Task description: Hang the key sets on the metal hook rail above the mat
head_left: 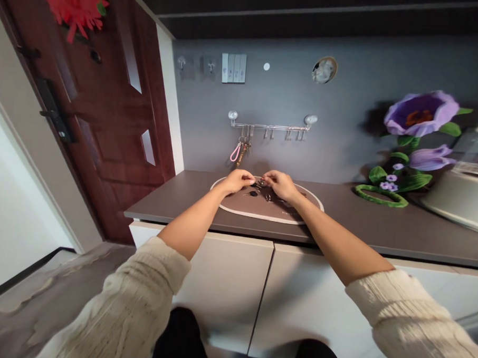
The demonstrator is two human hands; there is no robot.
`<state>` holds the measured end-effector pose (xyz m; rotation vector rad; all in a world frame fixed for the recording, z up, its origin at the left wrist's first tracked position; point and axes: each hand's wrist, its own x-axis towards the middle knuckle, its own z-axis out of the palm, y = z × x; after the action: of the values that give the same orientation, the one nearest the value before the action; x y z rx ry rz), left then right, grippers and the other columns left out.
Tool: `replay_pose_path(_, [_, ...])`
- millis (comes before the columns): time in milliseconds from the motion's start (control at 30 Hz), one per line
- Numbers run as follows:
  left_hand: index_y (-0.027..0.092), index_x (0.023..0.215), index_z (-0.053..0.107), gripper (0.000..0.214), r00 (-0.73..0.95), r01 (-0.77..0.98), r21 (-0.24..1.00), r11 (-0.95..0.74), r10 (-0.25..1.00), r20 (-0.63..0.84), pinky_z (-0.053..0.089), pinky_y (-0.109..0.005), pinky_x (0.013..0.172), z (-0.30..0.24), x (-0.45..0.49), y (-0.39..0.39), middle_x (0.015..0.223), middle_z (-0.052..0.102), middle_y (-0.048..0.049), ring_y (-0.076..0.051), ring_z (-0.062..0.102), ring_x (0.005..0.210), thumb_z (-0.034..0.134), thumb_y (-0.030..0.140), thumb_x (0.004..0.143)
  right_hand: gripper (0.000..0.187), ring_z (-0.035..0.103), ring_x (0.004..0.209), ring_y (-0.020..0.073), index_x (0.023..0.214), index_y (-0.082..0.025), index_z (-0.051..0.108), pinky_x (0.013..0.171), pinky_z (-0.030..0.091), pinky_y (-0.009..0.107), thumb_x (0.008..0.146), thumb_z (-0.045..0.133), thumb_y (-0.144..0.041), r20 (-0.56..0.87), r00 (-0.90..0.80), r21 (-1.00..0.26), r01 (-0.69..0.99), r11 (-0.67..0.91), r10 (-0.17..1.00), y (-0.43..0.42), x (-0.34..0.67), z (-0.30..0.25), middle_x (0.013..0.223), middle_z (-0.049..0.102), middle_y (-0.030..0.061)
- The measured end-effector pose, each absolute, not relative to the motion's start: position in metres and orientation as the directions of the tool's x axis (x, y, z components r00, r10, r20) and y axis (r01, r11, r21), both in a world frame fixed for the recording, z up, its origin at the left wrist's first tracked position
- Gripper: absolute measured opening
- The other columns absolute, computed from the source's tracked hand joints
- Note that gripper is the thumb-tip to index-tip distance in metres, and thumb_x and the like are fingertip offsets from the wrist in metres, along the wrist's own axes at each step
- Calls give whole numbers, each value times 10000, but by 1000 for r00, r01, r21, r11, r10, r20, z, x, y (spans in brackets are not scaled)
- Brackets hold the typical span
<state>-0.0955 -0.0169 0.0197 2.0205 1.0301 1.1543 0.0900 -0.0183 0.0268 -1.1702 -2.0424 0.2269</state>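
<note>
"One left hand and one right hand; what have they got?"

"Fingertips pinched on a small dark bunch, keys by the look. Which piece sits in which fingers, I can't tell. Call the mat a clock face: bunch near twelve, left hand at ten, right at one."

"And the step?"

"Close two-handed fingertip work on the bunch, I'd judge. The next move calls for a steady pinch on one side and fine control on the other."

"Anything beside them?"

"A dark-headed key on the mat, towards ten, and a small metallic piece near the centre."

"Further out?"

"Table around the mat. Beyond twelve, a hook rail, a pink loop hanging towards eleven; a purple flower at two, a door at ten."
</note>
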Motion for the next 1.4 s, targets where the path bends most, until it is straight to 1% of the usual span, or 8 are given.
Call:
replay_pose_path(100, [118, 787, 662, 172, 432, 352, 758, -549, 814, 389, 416, -257, 720, 15, -97, -13, 762, 663, -39, -106, 554, 685, 612, 238, 675, 169, 593, 776, 142, 860, -167, 634, 718, 401, 226, 803, 476, -189, 501, -389, -331, 739, 587, 773, -18, 92, 23, 859, 671, 53])
replay_pose_path(167, [118, 791, 666, 183, 471, 374, 744, -553, 805, 362, 421, -257, 708, 13, -98, -12, 766, 669, -46, -112, 563, 686, 614, 251, 675, 180, 589, 804, 148, 865, -168, 643, 725, 390, 220, 801, 476, -181, 487, -419, -278, 758, 590, 767, -17, 91, 22, 894, 670, 57])
replay_pose_path(467, [146, 800, 687, 176, 529, 474, 616, -629, 763, 372, 420, -247, 731, 14, -96, -20, 799, 682, -39, -129, 577, 738, 613, 239, 671, 194, 580, 785, 148, 866, -183, 664, 698, 370, 209, 793, 485, -182, 449, -429, -221, 796, 563, 783, -18, 88, 21, 896, 675, 47])
replay_pose_path(567, [147, 782, 689, 169, 529, 481, 599, -640, 757, 384, 419, -241, 726, 14, -95, -20, 800, 684, -40, -131, 579, 741, 599, 252, 684, 196, 579, 770, 146, 860, -186, 666, 689, 369, 207, 789, 484, -180, 450, -428, -215, 800, 561, 784, -17, 88, 20, 880, 677, 44])
replay_pose_path(800, [131, 751, 679, 182, 482, 470, 621, -627, 772, 414, 416, -244, 694, 14, -94, -20, 769, 673, -49, -127, 570, 717, 580, 275, 699, 193, 588, 816, 164, 842, -182, 671, 723, 375, 223, 776, 491, -160, 456, -436, -231, 784, 576, 776, -16, 87, 20, 901, 676, 57])
replay_pose_path(1033, [114, 754, 644, 164, 317, 377, 759, -531, 844, 433, 422, -247, 670, 14, -94, -17, 690, 640, -31, -89, 526, 622, 611, 260, 688, 166, 564, 845, 162, 827, -188, 670, 852, 343, 264, 780, 511, -203, 512, -481, -162, 759, 631, 711, -10, 89, 16, 860, 680, 50])
replay_pose_path(1200, [104, 751, 627, 158, 252, 247, 840, -483, 869, 425, 432, -262, 658, 17, -93, -18, 659, 619, -26, -81, 516, 584, 623, 252, 696, 169, 562, 760, 150, 799, -190, 669, 825, 357, 267, 789, 509, -243, 523, -490, -222, 712, 667, 697, -15, 86, 19, 827, 679, 42])
replay_pose_path(1400, [106, 772, 623, 151, 152, 95, 913, -396, 913, 380, 435, -250, 651, 19, -89, -19, 665, 616, -14, -72, 514, 588, 634, 228, 682, 186, 564, 722, 131, 827, -174, 655, 727, 398, 234, 769, 530, -300, 521, -345, -471, 647, 600, 781, -24, 83, 23, 809, 667, 28])
